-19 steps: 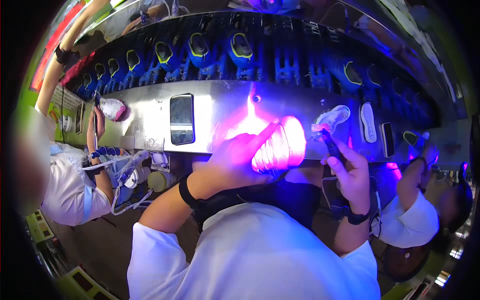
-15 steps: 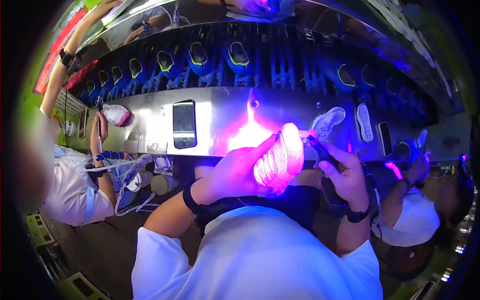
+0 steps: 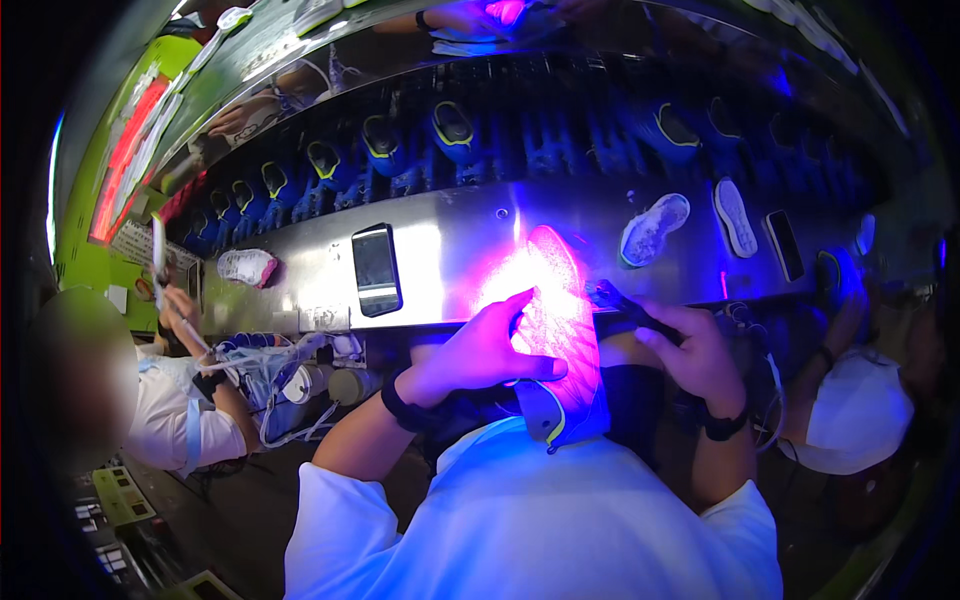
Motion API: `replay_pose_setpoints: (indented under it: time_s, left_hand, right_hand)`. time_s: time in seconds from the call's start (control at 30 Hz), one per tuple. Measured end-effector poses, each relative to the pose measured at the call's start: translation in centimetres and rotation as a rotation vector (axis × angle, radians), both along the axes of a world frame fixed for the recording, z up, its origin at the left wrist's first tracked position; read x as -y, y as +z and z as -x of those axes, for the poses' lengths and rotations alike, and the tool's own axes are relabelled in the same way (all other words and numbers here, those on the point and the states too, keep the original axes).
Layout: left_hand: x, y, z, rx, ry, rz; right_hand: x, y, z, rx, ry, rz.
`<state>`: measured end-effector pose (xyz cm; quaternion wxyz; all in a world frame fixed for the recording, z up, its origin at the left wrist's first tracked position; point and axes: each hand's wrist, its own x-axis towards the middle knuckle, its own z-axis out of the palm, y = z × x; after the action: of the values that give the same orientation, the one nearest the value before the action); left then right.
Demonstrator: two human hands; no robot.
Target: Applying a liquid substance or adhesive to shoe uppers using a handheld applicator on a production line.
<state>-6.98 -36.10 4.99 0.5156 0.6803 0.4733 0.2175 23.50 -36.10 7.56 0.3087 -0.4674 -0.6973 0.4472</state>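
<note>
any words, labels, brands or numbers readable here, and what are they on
None can be read.
White sheet at far left: marks too small.
Red strip above it: too blurred.
Shoe in the left hand: no lettering readable in the pink glare.

Magenta light flares just off centre toward two o'clock, burning out detail on the shoe point(image 3: 567, 350) and spilling onto the table point(image 3: 440, 222). White glare streaks the table's surface toward eleven o'clock. Blue light tints the shirt point(image 3: 540, 510) at six o'clock. The rack point(image 3: 590, 140) at twelve sinks into shadow. Fisheye distortion bends the table's long edges, the corners fall black, and a head point(image 3: 85, 380) between eight and nine is smeared by blur.
</note>
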Motion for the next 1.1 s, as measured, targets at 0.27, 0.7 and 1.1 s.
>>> replay_pose_setpoints:
  time_s: [0.27, 0.7, 1.1]
  left_hand:
    - [-2.2, -0.7, -0.8, 0.196, 0.055, 0.481]
    - [-0.5, -2.0, 1.4, 0.123, 0.199, 0.41]
    - [3.7, -1.1, 4.6, 0.542, 0.294, 0.365]
  right_hand:
    - [1.2, -4.9, -0.3, -0.08, -0.004, 0.178]
    - [1.5, -3.7, 1.2, -0.204, 0.024, 0.336]
    - [9.9, -2.8, 1.1, 0.04, 0.093, 0.375]
